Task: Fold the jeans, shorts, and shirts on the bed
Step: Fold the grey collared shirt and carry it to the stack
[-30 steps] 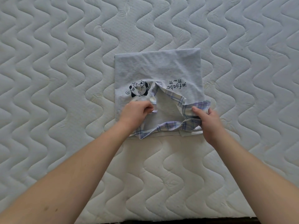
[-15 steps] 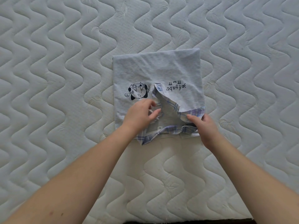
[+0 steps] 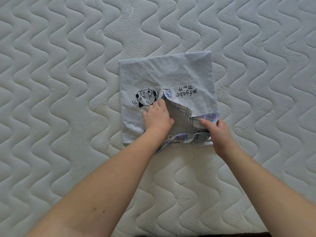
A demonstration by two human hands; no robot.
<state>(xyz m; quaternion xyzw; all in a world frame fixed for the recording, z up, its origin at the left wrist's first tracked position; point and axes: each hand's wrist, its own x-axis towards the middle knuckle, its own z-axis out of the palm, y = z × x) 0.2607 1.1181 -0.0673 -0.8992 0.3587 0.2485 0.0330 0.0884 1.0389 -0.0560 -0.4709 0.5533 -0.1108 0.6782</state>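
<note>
A light grey shirt [image 3: 164, 74] lies folded into a rough square in the middle of the bed, collar toward me. It carries a black cartoon print [image 3: 145, 98] and upside-down lettering [image 3: 186, 93]. Its blue plaid collar [image 3: 181, 137] lies open along the near edge. My left hand [image 3: 157, 118] rests flat on the shirt's left front by the placket, fingers pointing away from me. My right hand [image 3: 215, 129] pinches the right plaid collar flap between thumb and fingers at the shirt's near right corner.
The white quilted mattress [image 3: 68, 82] with a wavy stitch pattern fills the whole view around the shirt. Its near edge [image 3: 205, 234] shows as a dark strip at the bottom. No other garments are in view.
My left hand has let go of the placket, opened and slid forward and left onto the shirt front. My right hand has stayed on the right collar flap.
</note>
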